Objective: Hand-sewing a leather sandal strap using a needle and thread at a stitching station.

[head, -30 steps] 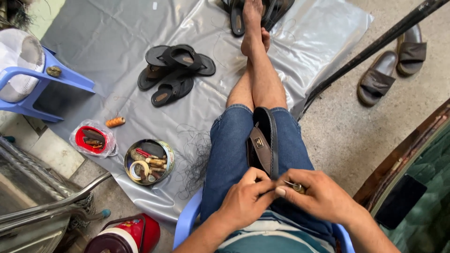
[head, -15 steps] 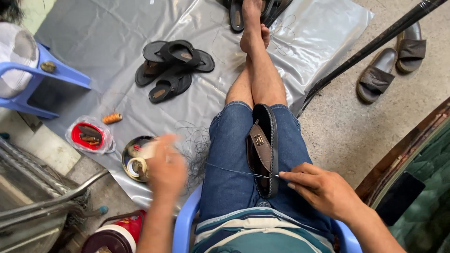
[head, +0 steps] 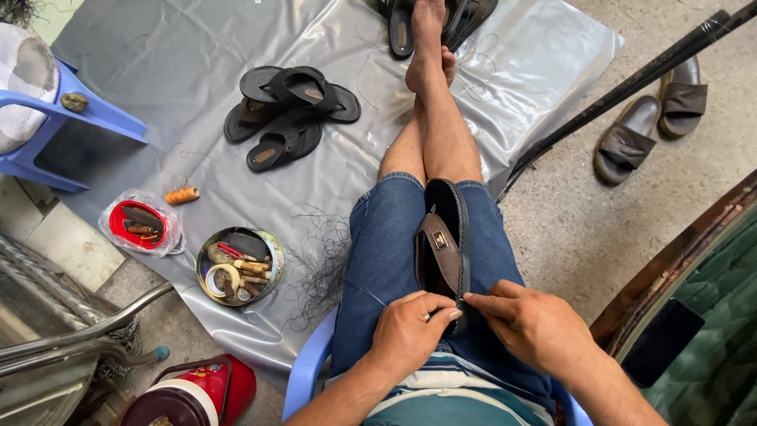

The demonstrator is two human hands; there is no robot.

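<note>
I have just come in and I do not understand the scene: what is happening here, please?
A person sits on a blue plastic chair with a dark sandal held between the thighs, sole edge up. The left hand and the right hand meet at the near end of the sandal, fingertips pinching at its rim. On the grey plastic sheet lie a pile of black sandals, a round tin of tools, loose black thread and an orange spool.

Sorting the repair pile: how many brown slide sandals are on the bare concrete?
2: brown slide sandals lie side by side on the concrete at right, past the black pole. Others may lie outside the view.
</note>
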